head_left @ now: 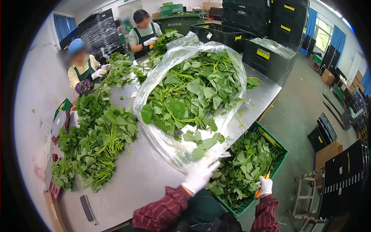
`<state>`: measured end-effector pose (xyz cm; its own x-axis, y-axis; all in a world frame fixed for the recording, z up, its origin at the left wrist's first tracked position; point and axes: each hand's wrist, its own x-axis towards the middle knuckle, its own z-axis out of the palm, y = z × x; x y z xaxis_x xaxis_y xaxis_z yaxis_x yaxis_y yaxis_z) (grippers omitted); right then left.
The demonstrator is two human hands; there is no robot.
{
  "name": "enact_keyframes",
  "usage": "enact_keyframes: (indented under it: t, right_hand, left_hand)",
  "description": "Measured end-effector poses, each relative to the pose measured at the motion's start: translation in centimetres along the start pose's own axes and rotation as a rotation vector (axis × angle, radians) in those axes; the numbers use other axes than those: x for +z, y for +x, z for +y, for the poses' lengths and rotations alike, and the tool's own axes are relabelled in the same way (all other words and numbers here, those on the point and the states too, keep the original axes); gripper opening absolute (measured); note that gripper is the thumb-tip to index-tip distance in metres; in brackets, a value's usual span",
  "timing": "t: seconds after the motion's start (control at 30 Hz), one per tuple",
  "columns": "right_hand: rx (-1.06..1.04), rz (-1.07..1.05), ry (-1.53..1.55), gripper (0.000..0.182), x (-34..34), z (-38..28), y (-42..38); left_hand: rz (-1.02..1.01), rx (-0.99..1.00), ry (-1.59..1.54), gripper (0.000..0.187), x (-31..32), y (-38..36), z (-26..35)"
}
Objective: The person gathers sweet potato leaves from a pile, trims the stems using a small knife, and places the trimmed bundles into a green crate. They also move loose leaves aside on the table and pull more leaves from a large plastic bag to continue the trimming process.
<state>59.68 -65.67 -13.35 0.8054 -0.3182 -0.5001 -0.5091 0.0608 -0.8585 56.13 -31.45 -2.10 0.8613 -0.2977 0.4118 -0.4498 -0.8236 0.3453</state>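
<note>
Along the left of the metal table (131, 205), leafy bundles (104, 135) lie loosely heaped, their pale stems mostly towards the wearer. A dark bar (88, 208) rests near the table's near edge. Beyond the bundles, a co-worker in a blue cap (83, 69) has gloved hands at the greens; farther back and to the right, a co-worker in a dark cap (145, 36) also handles greens.

At centre, a clear bag (162, 149) lies spread on the table around a large pile of leaves (197, 89). Its near edge faces the wearer, and a few loose leaves (205, 145) lie just inside it. The left hand (201, 174), gloved in white and blurred, is at this edge, fingers extended and closed on nothing visible; whether the tips touch the film cannot be told. The pile lies straight ahead of this hand, the nearer of the two, and extends away from it.

Right of the bag and below table level, a green crate (285, 151) holds more leaves (239, 166). Over its right side, the right hand (264, 185) is curled around an orange tool (257, 194), whose long axis slants from lower left to upper right. Farther right, black crates (344, 178) stand on the floor.
</note>
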Motion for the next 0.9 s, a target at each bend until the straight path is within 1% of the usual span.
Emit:
enact_keyframes:
  t: [0.03,0.07,0.1,0.13,0.17,0.23,0.27,0.3,0.33,0.37,0.4,0.43,0.47,0.5,0.57,0.6,0.63,0.7,0.77,0.8,0.83,0.87,0.9]
  right_hand:
    - [-0.006,-0.043,-0.027,0.015,1.1,-0.3,-0.4]
    - [-0.013,-0.070,-0.019,0.016,2.4,-0.6,-0.7]
    - [-0.019,-0.098,-0.010,0.016,3.6,-0.8,-0.9]
    - [-0.062,-0.151,-0.030,0.017,4.6,-0.6,-0.3]
    - [-0.071,-0.209,0.017,0.018,6.3,-2.1,-1.4]
    - [-0.119,-0.270,-0.081,0.022,9.4,-4.3,-2.7]
    - [-0.172,-0.273,-0.092,0.026,11.2,-4.8,-3.1]
    - [-0.225,-0.275,-0.102,0.030,13.0,-5.3,-3.6]
    - [-0.266,-0.315,-0.089,0.034,14.6,-5.9,-4.4]
    - [-0.317,-0.379,-0.104,0.032,16.2,-6.6,-5.1]
    - [-0.264,-0.494,-0.135,0.034,17.5,-7.5,-5.8]
    - [-0.252,-0.565,-0.130,0.034,18.8,-7.8,-6.2]
    - [-0.238,-0.635,-0.126,0.034,20.1,-8.2,-6.9]
    - [-0.233,-0.604,-0.155,0.030,21.2,-8.5,-8.0]
    - [-0.187,-0.571,-0.235,0.028,22.6,-9.8,-9.6]
    - [-0.181,-0.590,-0.232,0.030,22.8,-9.9,-9.7]
    - [-0.188,-0.589,-0.227,0.030,23.0,-9.6,-9.6]
    - [-0.215,-0.543,-0.246,0.034,23.2,-8.6,-9.2]
    - [-0.174,-0.534,-0.168,0.036,23.0,-7.9,-9.8]
    - [-0.168,-0.532,-0.159,0.037,22.9,-6.8,-9.3]
    - [-0.162,-0.532,-0.149,0.037,22.8,-6.1,-8.9]
    - [-0.160,-0.546,-0.180,0.032,22.4,-6.5,-9.6]
    - [-0.162,-0.544,-0.180,0.032,22.1,-6.5,-9.9]
  left_hand:
    - [-0.013,-0.052,0.051,0.050,-1.4,0.7,-1.9]
    - [0.059,-0.076,0.258,0.048,-1.8,0.1,-4.0]
    - [0.021,-0.161,0.148,0.047,-2.8,-0.3,-5.8]
    - [0.094,-0.221,0.308,0.047,-3.1,-0.9,-7.5]
    - [0.111,-0.258,0.400,0.043,-2.8,-1.8,-9.8]
    - [0.107,-0.262,0.278,0.030,-2.5,-3.1,-13.5]
    - [0.114,-0.268,0.281,0.030,-1.7,-3.4,-14.3]
    - [0.108,-0.377,0.245,0.024,-1.1,-3.5,-14.6]
    - [0.101,-0.484,0.207,0.021,-1.0,-3.3,-14.4]
    - [0.106,-0.491,0.206,0.021,-0.7,-3.2,-13.9]
    - [0.139,-0.567,0.186,0.022,-0.8,-2.4,-13.1]
    - [0.172,-0.638,0.164,0.024,-0.9,-1.8,-12.6]
    - [0.181,-0.601,0.166,0.026,-0.6,-1.7,-12.5]
    - [0.188,-0.598,0.163,0.026,0.1,-1.8,-12.2]
    - [0.128,-0.579,0.158,0.025,0.7,-1.9,-11.1]
    - [-0.022,-0.659,0.166,0.025,0.6,-1.9,-10.1]
    - [0.043,-0.618,0.128,0.026,1.4,-2.3,-9.5]
    - [-0.003,-0.615,0.109,0.027,1.8,-2.3,-7.6]
    - [-0.004,-0.641,-0.008,0.028,0.9,-1.7,-4.6]
    - [-0.005,-0.594,-0.022,0.029,0.9,-1.7,-3.5]
    - [0.051,-0.574,0.021,0.028,2.2,-2.2,-3.1]
    - [0.099,-0.570,-0.024,0.028,2.5,-2.4,-2.1]
    - [0.146,-0.565,-0.069,0.027,2.7,-2.5,-1.1]
